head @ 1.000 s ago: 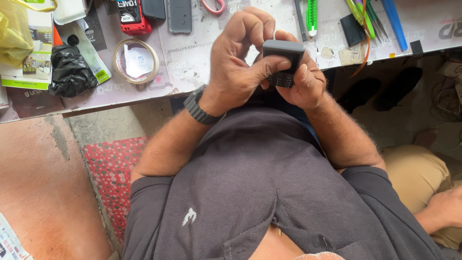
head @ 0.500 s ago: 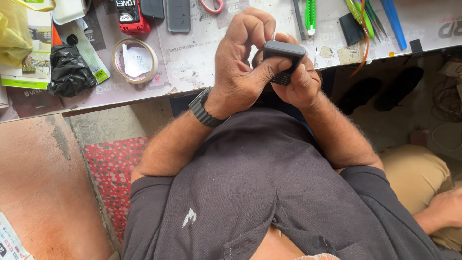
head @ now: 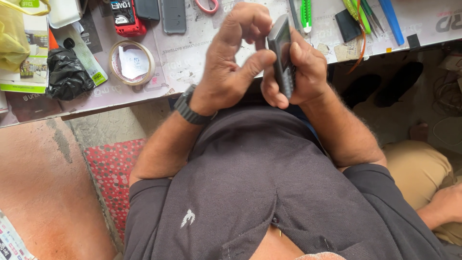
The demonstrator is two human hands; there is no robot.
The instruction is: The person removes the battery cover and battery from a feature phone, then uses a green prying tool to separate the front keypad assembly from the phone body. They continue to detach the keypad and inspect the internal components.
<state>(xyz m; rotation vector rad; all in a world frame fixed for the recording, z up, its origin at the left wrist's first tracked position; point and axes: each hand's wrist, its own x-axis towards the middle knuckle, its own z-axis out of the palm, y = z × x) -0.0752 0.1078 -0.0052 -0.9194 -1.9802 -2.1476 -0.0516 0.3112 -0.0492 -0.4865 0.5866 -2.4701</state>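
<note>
You are holding a small dark phone (head: pixel 281 55) up on its edge, between your belly and the near edge of the desk (head: pixel 192 53). Your right hand (head: pixel 301 72) is wrapped around it from the right side, with the fingers curled tight on its body. Your left hand (head: pixel 233 62) comes in from the left. Its fingers are bent and pressed together near the top of the phone, and its thumb pushes on the phone's side. It looks like you are prying or pressing at the phone's edge, but I cannot tell if any part has come loose. The phone looks whole from here, so the work on it seems to be in the middle, not done.

A dark wristwatch (head: pixel 190 106) sits on your left wrist.

On the desk, well apart from your hands, lie more things. Far to the left is a roll of clear tape (head: pixel 131 61) with a paper scrap inside. Beside it is a crumpled black bag (head: pixel 67 74). Farther back sit a red and black phone (head: pixel 124 17) and a grey phone back (head: pixel 173 15). To the right lie a green cutter knife (head: pixel 305 12), some tweezers (head: pixel 368 17) and a blue tool (head: pixel 391 19). None of these tools is in your hands now. Another person's hand (head: pixel 442 207) rests on a tan trouser leg at the near right.
</note>
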